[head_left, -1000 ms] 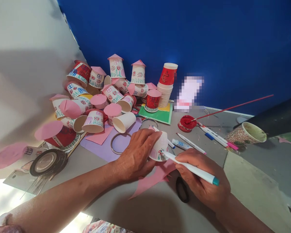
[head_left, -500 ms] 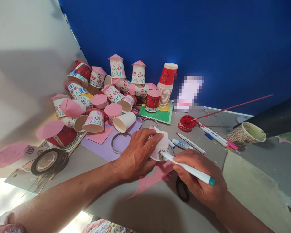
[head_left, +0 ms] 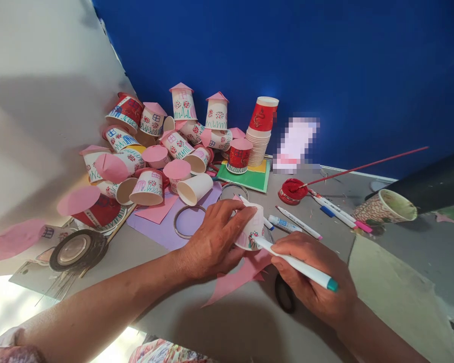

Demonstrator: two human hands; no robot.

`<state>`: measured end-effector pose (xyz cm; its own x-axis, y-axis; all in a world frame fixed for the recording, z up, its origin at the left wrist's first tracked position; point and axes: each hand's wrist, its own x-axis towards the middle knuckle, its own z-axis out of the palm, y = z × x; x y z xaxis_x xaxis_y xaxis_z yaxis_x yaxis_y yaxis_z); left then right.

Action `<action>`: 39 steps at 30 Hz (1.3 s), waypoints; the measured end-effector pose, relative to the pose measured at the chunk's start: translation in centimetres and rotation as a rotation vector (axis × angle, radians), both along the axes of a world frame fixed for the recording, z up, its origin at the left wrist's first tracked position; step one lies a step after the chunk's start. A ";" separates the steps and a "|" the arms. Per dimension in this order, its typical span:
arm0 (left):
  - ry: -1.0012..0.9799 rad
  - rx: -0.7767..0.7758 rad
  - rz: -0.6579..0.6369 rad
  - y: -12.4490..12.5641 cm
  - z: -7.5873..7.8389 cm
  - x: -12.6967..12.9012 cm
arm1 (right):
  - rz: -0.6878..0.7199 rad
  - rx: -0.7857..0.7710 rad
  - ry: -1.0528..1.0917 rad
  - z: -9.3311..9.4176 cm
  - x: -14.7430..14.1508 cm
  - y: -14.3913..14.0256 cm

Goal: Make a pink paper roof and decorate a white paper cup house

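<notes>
My left hand (head_left: 221,237) is closed around a white paper cup (head_left: 254,224), its fingers partly hiding the cup. Drawn marks in red and green show low on the cup's side. In my right hand (head_left: 314,277) is a white marker pen (head_left: 302,269) with a teal end, pinched between thumb and fingers. The pen's tip meets the lower part of the cup. Beneath both hands lies a cut piece of pink paper (head_left: 236,285). The black handle of a tool, perhaps scissors (head_left: 284,295), shows beside my right hand.
Many decorated cups with pink paper roofs (head_left: 151,186) are piled at the left. A stack of paper cups (head_left: 260,136) stands against the blue wall. Right of it are an open red pot (head_left: 291,192) with a thin stick, loose markers (head_left: 298,223) and a patterned cup (head_left: 382,207). Black tape (head_left: 71,252) lies left.
My hands keep nearly the same place, with the cup and marker still held. The whole view has shifted very slightly.
</notes>
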<state>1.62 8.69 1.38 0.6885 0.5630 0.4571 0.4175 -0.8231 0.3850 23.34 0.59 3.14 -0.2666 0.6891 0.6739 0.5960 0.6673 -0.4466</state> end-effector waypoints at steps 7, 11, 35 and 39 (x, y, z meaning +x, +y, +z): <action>-0.007 0.006 -0.004 0.0 0.2 0.1 | -0.003 0.010 -0.001 0.1 -0.2 0.2; 0.005 0.002 -0.011 0.1 0.0 0.0 | 0.022 -0.004 0.005 0.2 -0.2 0.2; -0.010 -0.004 -0.020 0.3 -0.1 -0.1 | 0.019 -0.003 -0.015 0.7 -0.1 0.2; -0.012 0.010 -0.020 0.3 -0.2 -0.1 | 0.027 0.009 -0.009 0.7 -0.1 0.2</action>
<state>1.53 9.03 1.20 0.6940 0.5448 0.4708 0.3965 -0.8349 0.3816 23.23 0.77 3.86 -0.2909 0.6755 0.6776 0.5817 0.6872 -0.4353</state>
